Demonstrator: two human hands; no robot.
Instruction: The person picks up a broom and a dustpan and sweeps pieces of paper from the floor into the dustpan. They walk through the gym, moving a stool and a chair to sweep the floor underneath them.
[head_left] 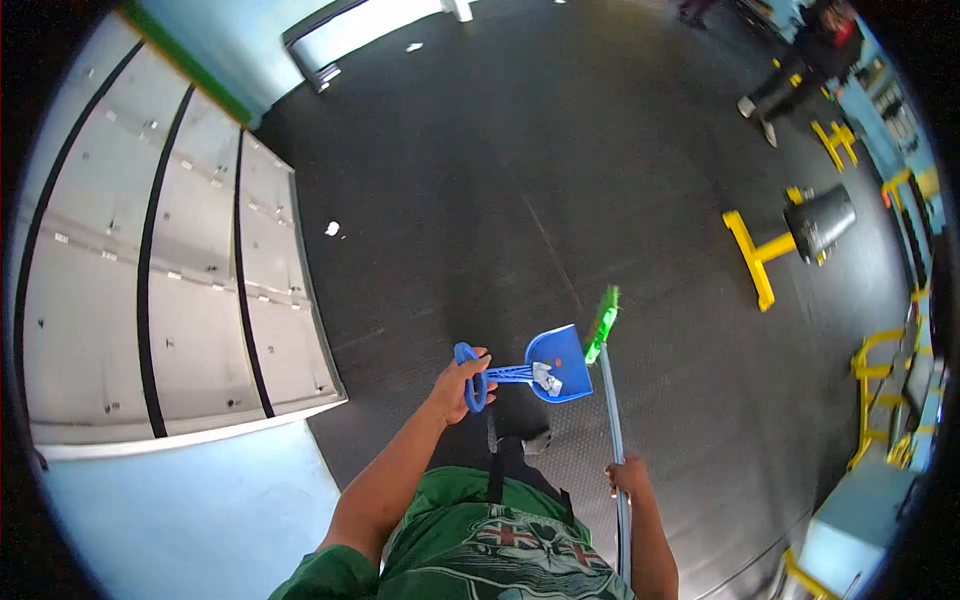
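Note:
My left hand point(461, 388) is closed around the looped handle of a blue dustpan point(562, 350). Crumpled whitish paper point(547, 379) and a small reddish bit lie in its pan. My right hand point(628, 476) grips the long grey pole of a broom point(615, 410). The broom's bright green head point(603, 325) is beside the open edge of the dustpan, on its right; whether they touch I cannot tell.
White scraps point(332, 229) lie on the black rubber floor point(450, 200). Grey lockers point(190, 280) line the left side. On the right are a yellow-framed bench point(765, 255), more gym equipment point(885, 390) and a standing person point(815, 55).

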